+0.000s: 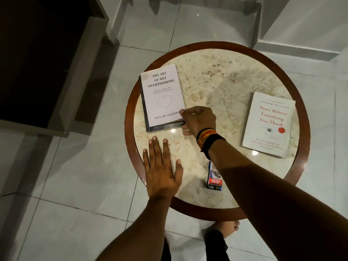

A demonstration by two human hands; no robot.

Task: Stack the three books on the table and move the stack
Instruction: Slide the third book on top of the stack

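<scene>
A white book titled "The Art of Not Overthinking" (162,93) lies on top of a darker book (165,127) at the left of the round table (222,81); only the lower book's edges show. My right hand (197,121) pinches the near right corner of the white book, thumb on the cover and fingers under the edge. A second white book, "Don't Believe Everything You Think" (271,125), lies flat at the right of the table, apart from the pile. My left hand (162,170) hovers flat with fingers spread over the table's near left rim, holding nothing.
A small cigarette pack (214,179) stands near the table's front edge, under my right forearm. The table has a brown wooden rim (130,117). A dark shelf unit (37,63) stands on the tiled floor to the left. My foot (226,228) shows below the table.
</scene>
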